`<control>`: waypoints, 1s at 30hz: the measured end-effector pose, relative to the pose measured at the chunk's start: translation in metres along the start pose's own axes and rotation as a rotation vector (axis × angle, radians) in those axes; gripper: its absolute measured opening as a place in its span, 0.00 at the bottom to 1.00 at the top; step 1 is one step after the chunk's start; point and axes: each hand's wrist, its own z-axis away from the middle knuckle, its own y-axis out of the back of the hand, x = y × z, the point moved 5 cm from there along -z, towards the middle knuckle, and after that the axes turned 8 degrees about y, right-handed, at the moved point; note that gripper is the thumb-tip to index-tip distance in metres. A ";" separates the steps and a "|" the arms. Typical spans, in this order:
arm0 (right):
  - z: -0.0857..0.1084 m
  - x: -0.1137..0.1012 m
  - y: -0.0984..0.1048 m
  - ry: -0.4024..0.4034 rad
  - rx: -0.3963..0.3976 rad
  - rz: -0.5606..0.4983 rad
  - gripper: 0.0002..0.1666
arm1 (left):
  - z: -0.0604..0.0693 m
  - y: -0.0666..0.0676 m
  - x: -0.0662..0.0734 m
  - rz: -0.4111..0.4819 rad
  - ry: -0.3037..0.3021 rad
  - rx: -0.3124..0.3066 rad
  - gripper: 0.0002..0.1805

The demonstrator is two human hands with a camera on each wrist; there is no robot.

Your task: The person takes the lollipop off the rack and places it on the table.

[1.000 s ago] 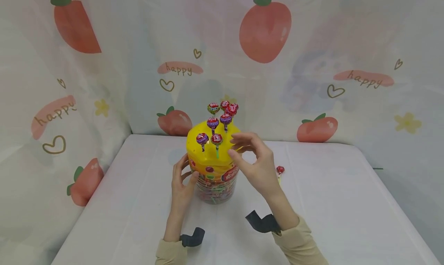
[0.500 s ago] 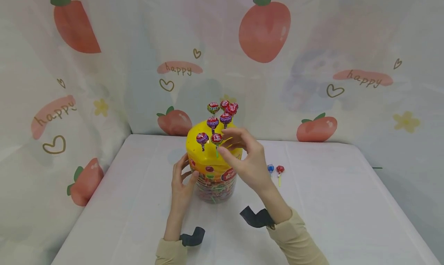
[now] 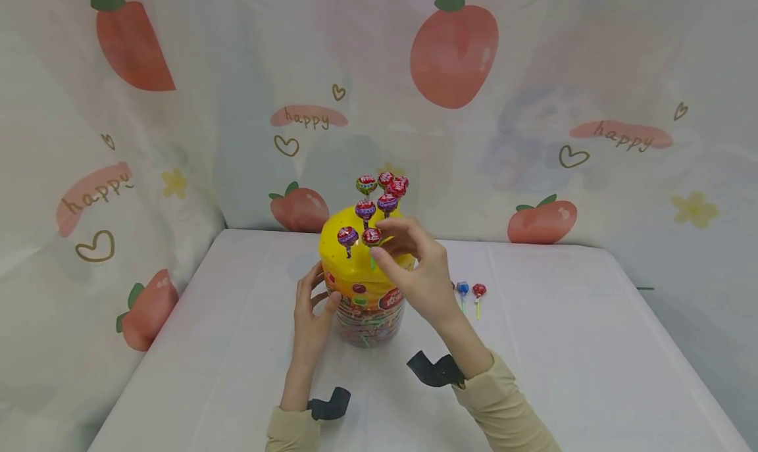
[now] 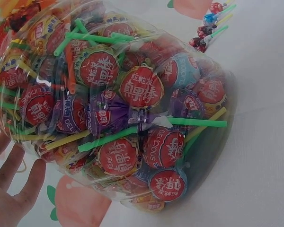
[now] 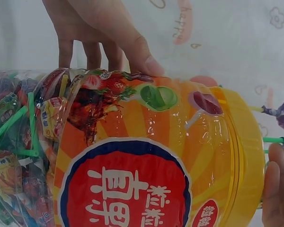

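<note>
A clear jar [image 3: 368, 324] full of wrapped lollipops stands upright on the table under a yellow lid [image 3: 336, 262]. My left hand [image 3: 311, 317] holds the jar's left side, thumb toward the front; its fingers [image 4: 32, 182] also show beside the jar wall in the left wrist view. Several lollipops stand upright in the lid's top. At the lid's front right, my right hand [image 3: 423, 264] pinches the red-topped lollipop [image 3: 372, 235] between thumb and forefinger. A purple-wrapped lollipop [image 3: 347, 236] stands just left of it. In the right wrist view, the right fingers [image 5: 274, 182] partly hide the pinched candy.
Right of the jar, a blue lollipop [image 3: 462, 287] and a red lollipop [image 3: 479, 290] lie on the white table [image 3: 562, 347]. The left wrist view shows several loose lollipops there in a row. A curtain [image 3: 379, 44] printed with fruit hangs behind.
My right hand has moved left from the lid's right edge to the front red-topped lollipop and closed in on it. The blue lollipop on the table has come into sight. My left hand stays put.
</note>
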 end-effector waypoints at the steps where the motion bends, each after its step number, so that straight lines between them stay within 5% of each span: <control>1: 0.000 0.000 0.000 0.001 0.000 0.000 0.21 | 0.000 0.000 0.000 0.003 0.000 0.000 0.31; 15: 0.000 0.000 0.001 0.005 0.026 -0.010 0.18 | 0.000 0.000 0.001 -0.002 0.024 -0.006 0.32; 22: -0.001 0.001 0.005 0.020 0.066 -0.016 0.18 | -0.009 -0.004 -0.031 0.018 0.019 0.007 0.34; 30: -0.001 -0.002 0.014 0.073 0.106 -0.042 0.20 | -0.009 -0.003 -0.034 0.014 -0.009 0.014 0.34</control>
